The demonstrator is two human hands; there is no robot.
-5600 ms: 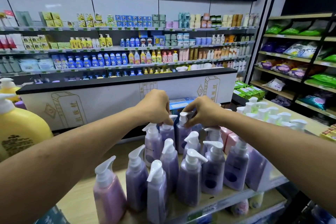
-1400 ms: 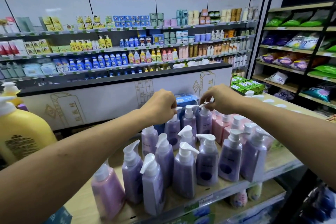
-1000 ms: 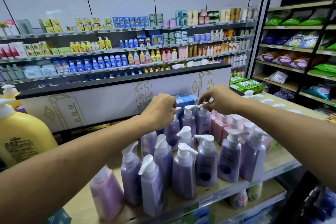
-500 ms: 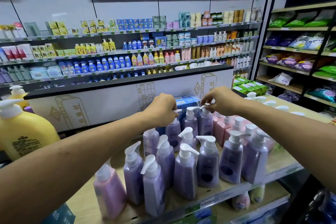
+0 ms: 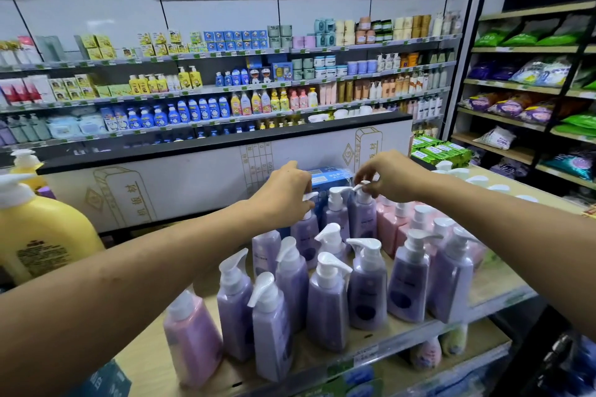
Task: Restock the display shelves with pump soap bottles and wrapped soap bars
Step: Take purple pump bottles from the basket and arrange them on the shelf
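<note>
A: Hands?

B: Left hand (image 5: pixel 287 193) was curled over the pump head of the left purple bottle (image 5: pixel 305 230). Right hand (image 5: pixel 388 176) pinched the nozzle of the right purple bottle (image 5: pixel 363 219). Both were gripping.

A: Where were the bottles?

B: Upright in the back row of the display shelf (image 5: pixel 496 284), just in front of a blue box (image 5: pixel 329 177). A middle bottle (image 5: pixel 336 213) stood between them, untouched. Pink bottles (image 5: pixel 392 226) were just right of that.

A: Key relation?

B: Each bottle sat straight below its own hand, long axis vertical. Each hand was nearer its own bottle, so no crossing. Probably a twist of the pump heads about that axis to line up the nozzles. Tight row, so a sideways tug could tip a neighbour.
</note>
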